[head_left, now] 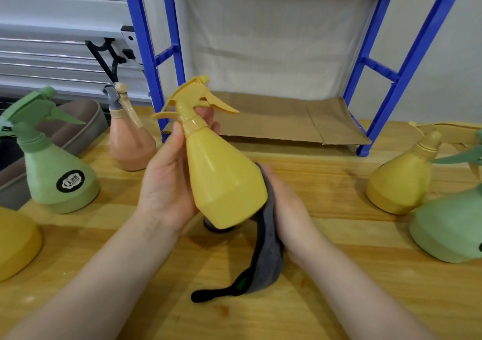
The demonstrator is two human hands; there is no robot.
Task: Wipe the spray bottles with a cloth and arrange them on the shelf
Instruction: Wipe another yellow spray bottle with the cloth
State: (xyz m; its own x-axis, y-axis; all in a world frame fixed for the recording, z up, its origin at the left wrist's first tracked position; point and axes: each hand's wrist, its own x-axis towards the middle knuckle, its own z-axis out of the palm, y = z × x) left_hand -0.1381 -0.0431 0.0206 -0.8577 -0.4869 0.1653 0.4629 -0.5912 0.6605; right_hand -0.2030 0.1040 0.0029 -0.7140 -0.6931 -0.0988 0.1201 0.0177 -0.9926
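While the left hand (167, 183) grips the yellow bottle (221, 172) with its thumb up the near side of the neck and its fingers curled round the far side, the right hand (289, 209) presses the grey cloth (268, 258) against the bottle's lower right flank. This bottle hangs above the wooden table (339, 300), in the middle and near the person. Its long axis tilts, with the trigger head up and to the left and the base down and to the right, so the base sits closest to the right hand and the cloth. Right-hand fingers are mostly hidden behind cloth and bottle, so I cannot tell how they are spread. The cloth's loose end trails down onto the table. Behind stands the blue shelf (407, 73), its bottom level lined with cardboard and bare of bottles where it shows. 2 bottles on the right and 1 at the near left are cut off by the frame; the green bottle (52, 172) and pink bottle (130, 144) on the left stand whole.
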